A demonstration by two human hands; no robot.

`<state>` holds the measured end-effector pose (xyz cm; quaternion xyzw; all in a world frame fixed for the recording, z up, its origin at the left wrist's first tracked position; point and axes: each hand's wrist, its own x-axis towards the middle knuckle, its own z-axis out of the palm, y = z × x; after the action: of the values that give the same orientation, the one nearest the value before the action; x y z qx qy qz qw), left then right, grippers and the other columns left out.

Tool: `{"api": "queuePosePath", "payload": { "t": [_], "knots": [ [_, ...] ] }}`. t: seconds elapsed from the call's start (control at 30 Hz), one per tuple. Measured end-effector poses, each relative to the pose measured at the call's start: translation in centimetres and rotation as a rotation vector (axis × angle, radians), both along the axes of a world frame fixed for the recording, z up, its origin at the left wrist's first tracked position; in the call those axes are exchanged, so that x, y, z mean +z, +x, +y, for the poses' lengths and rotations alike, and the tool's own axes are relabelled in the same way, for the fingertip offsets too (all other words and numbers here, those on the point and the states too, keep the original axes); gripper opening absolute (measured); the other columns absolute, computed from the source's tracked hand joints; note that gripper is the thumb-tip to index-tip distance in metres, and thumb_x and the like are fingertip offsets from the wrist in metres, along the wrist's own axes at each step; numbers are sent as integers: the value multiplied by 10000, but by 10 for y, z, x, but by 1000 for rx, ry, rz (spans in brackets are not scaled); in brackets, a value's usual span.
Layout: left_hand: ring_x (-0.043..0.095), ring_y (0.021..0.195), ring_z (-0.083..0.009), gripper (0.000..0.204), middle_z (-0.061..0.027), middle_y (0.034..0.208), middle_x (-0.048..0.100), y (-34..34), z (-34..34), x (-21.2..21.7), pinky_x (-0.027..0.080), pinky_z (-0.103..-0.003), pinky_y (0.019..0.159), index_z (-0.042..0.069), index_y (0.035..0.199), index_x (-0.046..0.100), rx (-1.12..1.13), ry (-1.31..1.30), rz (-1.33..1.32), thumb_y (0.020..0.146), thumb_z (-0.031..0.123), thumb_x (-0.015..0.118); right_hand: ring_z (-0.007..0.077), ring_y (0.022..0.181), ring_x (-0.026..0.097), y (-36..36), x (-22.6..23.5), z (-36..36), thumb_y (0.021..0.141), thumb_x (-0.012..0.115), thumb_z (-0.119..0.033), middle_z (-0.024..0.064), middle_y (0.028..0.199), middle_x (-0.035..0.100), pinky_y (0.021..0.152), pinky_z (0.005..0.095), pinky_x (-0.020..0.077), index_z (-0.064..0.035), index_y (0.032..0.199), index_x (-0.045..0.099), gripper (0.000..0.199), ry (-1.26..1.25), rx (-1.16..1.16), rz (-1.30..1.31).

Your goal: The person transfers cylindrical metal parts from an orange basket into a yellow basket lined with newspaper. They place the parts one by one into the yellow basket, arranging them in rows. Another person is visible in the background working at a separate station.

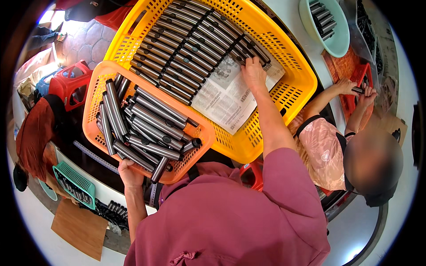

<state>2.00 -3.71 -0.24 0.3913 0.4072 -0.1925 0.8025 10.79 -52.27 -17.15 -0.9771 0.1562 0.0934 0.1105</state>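
Note:
My left hand (129, 175) is closed on the near-left rim of an orange plastic basket (95, 84). A loose heap of silver metal tubes (153, 117) with black ends lies in it. The orange basket overlaps the near-left part of a larger yellow basket (306, 84). Inside the yellow one, similar tubes (184, 48) lie side by side in rows on a newspaper sheet (226, 95). My right hand (254, 73) reaches over the newspaper, its fingers closed at the end of a tube in the far-right row; the fingertips are partly hidden.
At right, a co-worker (326, 150) holds a dark tube near a red basket (361, 75). A pale green bowl (339, 44) of tubes stands at the far right. On the left are a red stool (71, 86), another person (35, 133) and a green basket (88, 201) of tubes.

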Motion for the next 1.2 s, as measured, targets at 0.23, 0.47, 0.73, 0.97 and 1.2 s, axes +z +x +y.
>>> {"api": "queuePosePath", "payload": {
  "t": [0.23, 0.47, 0.73, 0.97, 1.2],
  "knots": [
    [615, 965, -292, 548, -106, 1057, 627, 3, -3, 0, 507, -408, 886, 28, 1197, 543, 4, -3, 19, 657, 27, 450, 353, 935, 591, -12, 1, -1, 831, 655, -199, 155, 1029, 500, 747, 462, 525, -48, 1007, 524, 266, 12, -32, -3],
    [584, 696, -214, 462, -56, 857, 607, 4, -1, 2, 505, -334, 643, 87, 1104, 556, -63, 21, 27, 654, 35, 468, 360, 940, 588, -23, 4, -2, 830, 640, -150, 159, 1037, 496, 745, 462, 527, -51, 1015, 511, 247, -2, -21, 15],
    [519, 555, -202, 277, -60, 691, 568, 5, -8, 2, 463, -315, 542, 10, 898, 587, -60, 112, 42, 647, 66, 484, 412, 940, 594, -27, 5, 3, 814, 650, -109, 191, 1110, 488, 760, 480, 504, -75, 1219, 438, 458, 17, -82, 92],
    [573, 710, -213, 246, -71, 801, 602, 9, -2, 4, 495, -343, 688, -11, 865, 595, -154, 7, -42, 659, 49, 474, 361, 926, 645, -21, -11, 8, 832, 537, -74, 232, 1143, 593, 754, 434, 526, 2, 1465, 140, 752, 23, -143, 294],
    [568, 685, -204, 232, -62, 786, 603, 8, -17, 11, 491, -336, 652, 2, 851, 590, -84, 129, 29, 665, 62, 464, 350, 940, 655, -16, -10, 17, 833, 541, -134, 231, 1123, 620, 770, 421, 532, 32, 1476, 73, 811, 45, -204, 337]
  ]
}}
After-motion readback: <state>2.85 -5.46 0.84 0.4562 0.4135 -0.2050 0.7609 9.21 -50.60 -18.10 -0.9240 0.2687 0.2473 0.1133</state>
